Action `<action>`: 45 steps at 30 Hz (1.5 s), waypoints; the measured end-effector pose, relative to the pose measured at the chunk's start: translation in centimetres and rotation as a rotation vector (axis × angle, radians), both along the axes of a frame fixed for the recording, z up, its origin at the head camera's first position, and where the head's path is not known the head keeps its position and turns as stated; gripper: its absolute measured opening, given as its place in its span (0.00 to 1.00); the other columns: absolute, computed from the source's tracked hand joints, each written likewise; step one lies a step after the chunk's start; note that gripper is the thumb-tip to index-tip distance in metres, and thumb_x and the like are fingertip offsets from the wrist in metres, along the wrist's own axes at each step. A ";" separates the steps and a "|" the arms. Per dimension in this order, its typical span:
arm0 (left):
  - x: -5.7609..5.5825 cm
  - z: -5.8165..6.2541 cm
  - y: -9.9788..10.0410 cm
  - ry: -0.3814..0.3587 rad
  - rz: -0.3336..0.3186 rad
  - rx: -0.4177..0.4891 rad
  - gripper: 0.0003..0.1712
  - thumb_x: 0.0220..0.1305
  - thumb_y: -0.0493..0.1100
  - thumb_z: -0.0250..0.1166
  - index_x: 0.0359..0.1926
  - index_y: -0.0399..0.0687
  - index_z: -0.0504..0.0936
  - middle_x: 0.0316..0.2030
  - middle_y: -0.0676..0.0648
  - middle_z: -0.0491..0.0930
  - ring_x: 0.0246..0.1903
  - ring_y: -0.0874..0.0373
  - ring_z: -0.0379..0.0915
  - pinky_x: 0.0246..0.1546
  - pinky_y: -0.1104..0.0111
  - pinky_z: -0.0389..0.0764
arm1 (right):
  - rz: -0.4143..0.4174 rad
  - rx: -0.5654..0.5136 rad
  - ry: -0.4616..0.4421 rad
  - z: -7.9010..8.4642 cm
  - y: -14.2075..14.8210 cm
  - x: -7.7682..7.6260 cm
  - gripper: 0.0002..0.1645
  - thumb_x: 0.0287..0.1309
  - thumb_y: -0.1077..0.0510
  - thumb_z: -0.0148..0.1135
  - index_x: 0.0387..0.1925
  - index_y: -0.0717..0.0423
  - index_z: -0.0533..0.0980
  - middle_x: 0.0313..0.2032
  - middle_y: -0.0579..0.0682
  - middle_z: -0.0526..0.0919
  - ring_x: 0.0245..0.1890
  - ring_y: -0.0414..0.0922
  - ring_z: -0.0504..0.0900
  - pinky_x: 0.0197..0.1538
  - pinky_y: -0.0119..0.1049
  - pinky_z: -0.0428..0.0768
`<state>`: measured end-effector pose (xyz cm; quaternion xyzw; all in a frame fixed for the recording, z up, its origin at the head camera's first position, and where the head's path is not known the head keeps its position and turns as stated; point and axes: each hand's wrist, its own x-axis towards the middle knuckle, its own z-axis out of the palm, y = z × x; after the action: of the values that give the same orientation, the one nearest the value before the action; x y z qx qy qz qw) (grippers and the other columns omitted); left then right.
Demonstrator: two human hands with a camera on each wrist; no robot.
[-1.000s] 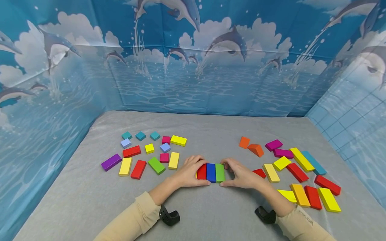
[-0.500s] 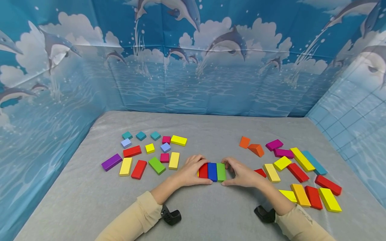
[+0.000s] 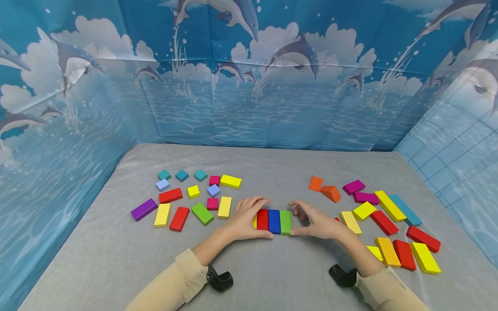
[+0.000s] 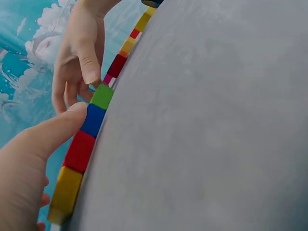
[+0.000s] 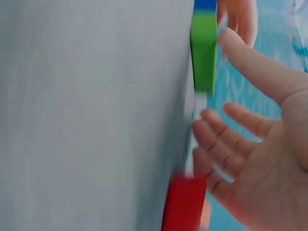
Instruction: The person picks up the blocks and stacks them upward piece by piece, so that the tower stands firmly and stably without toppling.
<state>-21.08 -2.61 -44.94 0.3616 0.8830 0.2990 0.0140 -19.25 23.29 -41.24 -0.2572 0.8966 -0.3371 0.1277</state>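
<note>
Squaring the block row [image 3: 274, 222] seems in hand, left hand [image 3: 246, 221] pinching it, right hand [image 3: 318, 223] loosely spread with empty grip; the next move likely wants steadiness.

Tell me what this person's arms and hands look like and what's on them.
The left hand and right hand are ungloved. The left sleeve and right sleeve are beige, ending short of the wrists. By the wrists sit a chunky left black device and a similar right black device; no cables show.
</note>
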 end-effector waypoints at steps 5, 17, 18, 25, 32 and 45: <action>1.3 0.1 -1.6 0.017 0.071 0.077 0.46 0.47 0.61 0.68 0.66 0.53 0.61 0.62 0.46 0.59 0.61 0.52 0.53 0.60 0.50 0.57 | -0.085 -0.034 0.032 0.6 3.6 0.6 0.34 0.53 0.53 0.64 0.58 0.60 0.64 0.44 0.55 0.72 0.42 0.50 0.72 0.40 0.36 0.75; 3.5 -0.6 -3.6 0.165 0.197 0.058 0.32 0.52 0.53 0.68 0.56 0.47 0.71 0.47 0.48 0.69 0.48 0.56 0.64 0.49 0.61 0.68 | -0.084 0.086 0.158 0.0 9.4 2.3 0.25 0.49 0.53 0.67 0.51 0.54 0.74 0.48 0.48 0.75 0.49 0.42 0.69 0.48 0.33 0.74; 3.6 -0.7 -3.6 0.177 0.202 0.051 0.31 0.52 0.53 0.68 0.56 0.47 0.72 0.45 0.49 0.70 0.47 0.55 0.64 0.49 0.61 0.68 | -0.084 0.093 0.171 -0.1 9.5 2.2 0.24 0.49 0.54 0.67 0.50 0.53 0.74 0.48 0.47 0.75 0.48 0.41 0.69 0.48 0.33 0.75; 3.7 -1.3 -3.5 0.240 0.219 0.030 0.24 0.54 0.51 0.67 0.51 0.49 0.76 0.41 0.51 0.74 0.44 0.58 0.66 0.49 0.63 0.68 | -0.111 0.151 0.210 -0.3 9.3 2.0 0.20 0.46 0.58 0.69 0.44 0.50 0.76 0.44 0.44 0.77 0.46 0.46 0.72 0.45 0.36 0.77; 3.6 -1.6 -3.5 0.286 0.220 0.033 0.22 0.54 0.51 0.66 0.50 0.51 0.77 0.40 0.53 0.75 0.43 0.59 0.67 0.49 0.63 0.68 | -0.115 0.029 0.225 1.0 6.9 1.0 0.21 0.48 0.57 0.68 0.46 0.53 0.74 0.39 0.43 0.75 0.39 0.46 0.72 0.39 0.34 0.76; 3.6 -1.6 -3.4 0.303 0.212 0.026 0.21 0.55 0.51 0.65 0.50 0.50 0.77 0.43 0.52 0.76 0.45 0.58 0.68 0.50 0.63 0.68 | -0.041 -0.105 0.145 1.9 -3.9 -2.2 0.19 0.52 0.55 0.66 0.44 0.57 0.74 0.39 0.49 0.76 0.38 0.48 0.73 0.43 0.46 0.74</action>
<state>-17.51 -6.05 -46.57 0.3076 0.9041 0.2526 -0.1554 -21.46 19.38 -39.30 -0.2687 0.8897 -0.3667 0.0417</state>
